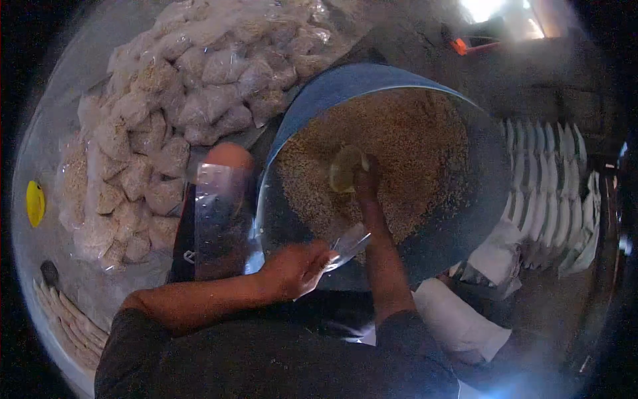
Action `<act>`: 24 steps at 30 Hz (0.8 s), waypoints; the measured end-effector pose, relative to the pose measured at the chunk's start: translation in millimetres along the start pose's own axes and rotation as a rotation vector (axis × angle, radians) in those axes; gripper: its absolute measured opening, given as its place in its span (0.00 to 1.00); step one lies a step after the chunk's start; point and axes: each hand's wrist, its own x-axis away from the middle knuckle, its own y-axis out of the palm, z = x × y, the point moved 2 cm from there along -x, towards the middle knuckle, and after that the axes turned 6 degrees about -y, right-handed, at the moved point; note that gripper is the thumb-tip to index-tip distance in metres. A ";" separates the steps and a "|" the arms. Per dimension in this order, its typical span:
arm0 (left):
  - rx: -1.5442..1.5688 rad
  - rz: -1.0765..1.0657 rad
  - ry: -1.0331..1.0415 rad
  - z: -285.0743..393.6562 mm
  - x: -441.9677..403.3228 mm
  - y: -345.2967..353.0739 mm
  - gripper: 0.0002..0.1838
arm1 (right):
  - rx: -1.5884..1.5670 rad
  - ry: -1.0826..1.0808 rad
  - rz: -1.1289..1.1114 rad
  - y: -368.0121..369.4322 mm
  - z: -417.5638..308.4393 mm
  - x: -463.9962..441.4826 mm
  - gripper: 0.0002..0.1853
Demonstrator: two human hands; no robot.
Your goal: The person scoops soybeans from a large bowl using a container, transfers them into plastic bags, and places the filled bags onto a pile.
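Observation:
A large blue tub (266,199) stands before me, with a heap of brown grain (412,146) inside it. Down in the grain, my right hand (365,178) grips a pale, rounded scoop (344,169) by its right side. My left hand (299,269) is closed on a clear plastic bag (347,247) at the tub's near rim. The bag's mouth points toward the tub. How full the scoop is cannot be made out.
Filled clear bags (219,86) lie in a big pile to the left. More clear plastic (216,199) rests over my leg. Stacked white packages (545,179) stand at right, near a white sack (458,319). A yellow object (35,203) lies far left.

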 end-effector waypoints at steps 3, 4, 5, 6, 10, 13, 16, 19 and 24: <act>0.084 0.117 0.039 0.4 -4.1 -0.5 0.05 | -0.033 -0.048 0.052 27.1 6.0 18.8 0.36; 0.131 0.146 0.047 -1.9 -4.9 1.6 0.05 | -0.085 -0.073 0.057 45.4 5.8 28.5 0.36; 0.169 0.180 0.049 -2.4 -4.7 1.7 0.06 | -0.144 -0.093 0.050 62.6 3.2 37.1 0.36; 0.178 0.094 0.003 -3.7 -4.4 0.7 0.07 | -0.210 -0.110 0.042 81.7 -2.6 45.4 0.37; 0.130 -0.082 -0.161 7.8 -9.9 -9.1 0.09 | -0.414 -0.120 0.020 124.2 -26.2 47.6 0.38; 0.199 0.018 -0.159 -41.7 -14.5 23.4 0.10 | -0.533 -0.074 0.028 117.1 -22.5 38.2 0.39; 0.592 0.130 -0.384 -51.7 -27.0 33.8 0.08 | -0.737 0.030 0.128 95.1 11.5 56.6 0.39; 0.595 0.264 -0.460 -18.6 -30.9 28.7 0.06 | -0.975 0.179 0.205 83.8 55.8 108.0 0.40; 0.834 0.051 -0.523 11.8 -30.0 31.6 0.05 | -1.427 0.448 0.197 77.3 92.1 166.3 0.35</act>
